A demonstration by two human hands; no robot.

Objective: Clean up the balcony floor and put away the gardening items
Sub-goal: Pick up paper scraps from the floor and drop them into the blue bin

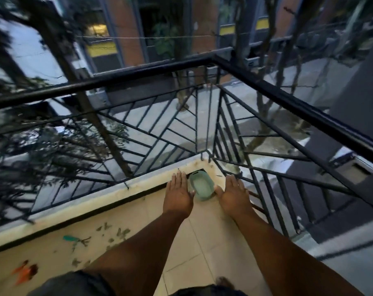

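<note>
While both hands flank the green pot (201, 184) in the corner under the railing (138, 75), left hand (178, 194) and right hand (234, 194) spread flat, thumbs at its sides, the pot is being handled; leaves (115, 231) and trowel (71, 238) lie left of it; lifting next likely needs curled fingers.

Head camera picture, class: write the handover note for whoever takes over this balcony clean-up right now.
Left hand: open, fingers straight, at the left side of the green pot.
Right hand: open, at the pot's right side; whether either palm touches it is unclear.
The pot stands in the balcony corner by the railing.
Done: nothing visibly put away.
Left: lift and store the pot, gather the leaves, the teal item and the orange item from the floor.
</note>
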